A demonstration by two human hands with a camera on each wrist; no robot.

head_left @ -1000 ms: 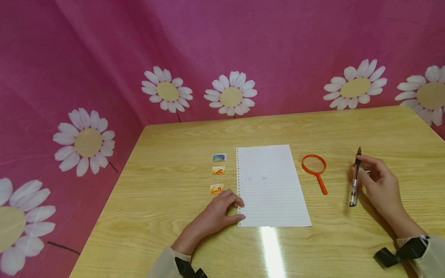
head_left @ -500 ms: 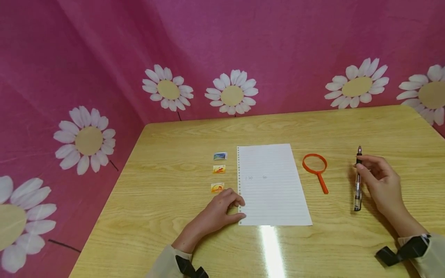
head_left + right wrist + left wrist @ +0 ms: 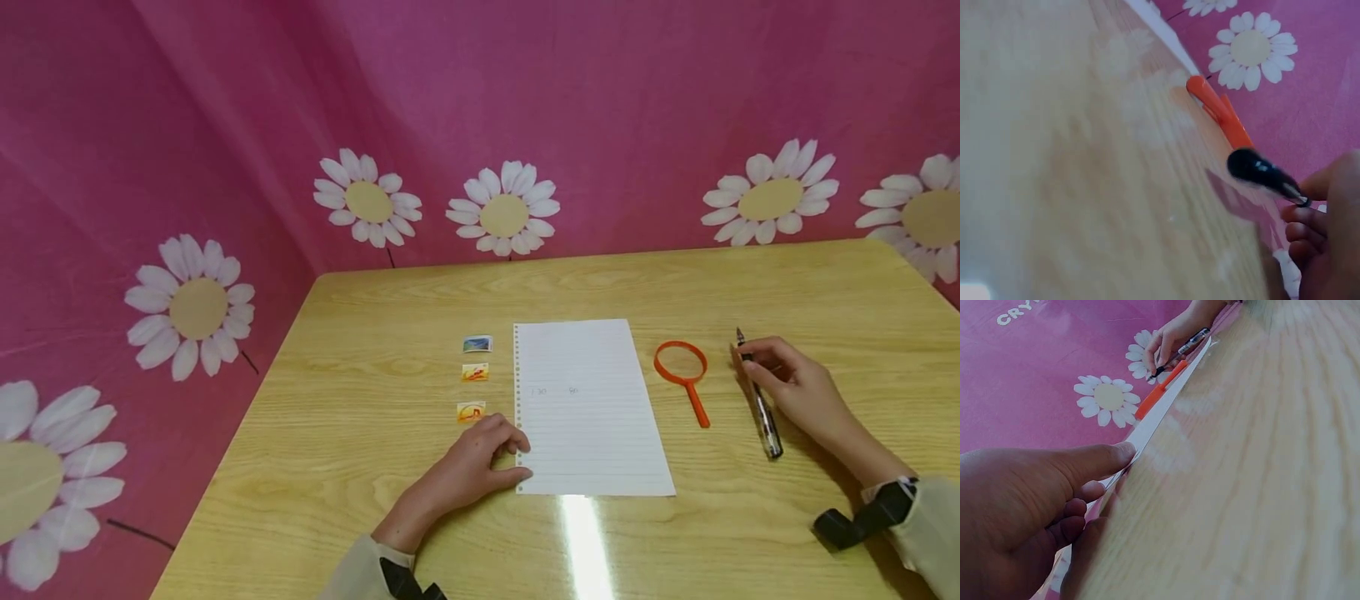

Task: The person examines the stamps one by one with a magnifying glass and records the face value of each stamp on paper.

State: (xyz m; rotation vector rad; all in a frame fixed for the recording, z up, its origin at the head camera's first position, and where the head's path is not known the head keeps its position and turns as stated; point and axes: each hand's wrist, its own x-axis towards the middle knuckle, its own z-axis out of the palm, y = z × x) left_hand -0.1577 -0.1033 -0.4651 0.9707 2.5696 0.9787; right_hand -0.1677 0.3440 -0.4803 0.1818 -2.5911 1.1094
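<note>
A black-and-clear pen [image 3: 763, 421] is pinched near its tip by my right hand [image 3: 802, 392], to the right of the magnifying glass [image 3: 696, 403]. In the right wrist view the pen [image 3: 1257, 172] points its rounded end at the camera, a little above the table. My left hand [image 3: 476, 458] rests at the lower left edge of a lined sheet of paper [image 3: 585, 442], its thumb and fingertips on the punched margin. From the left wrist view, the thumb of the left hand [image 3: 1041, 494] lies on the paper's [image 3: 1157, 419] edge. Faint handwritten figures stand mid-sheet.
Three small picture stamps lie in a column left of the paper: a blue one [image 3: 477, 344], a yellow one [image 3: 475, 372] and another yellow one [image 3: 471, 411], the last close to the left hand. The wooden table [image 3: 337, 400] meets a pink flowered cloth [image 3: 600, 108] behind.
My right hand has moved left toward the magnifying glass with the pen, whose tip now leans farther left. The left hand stays on the paper's edge.
</note>
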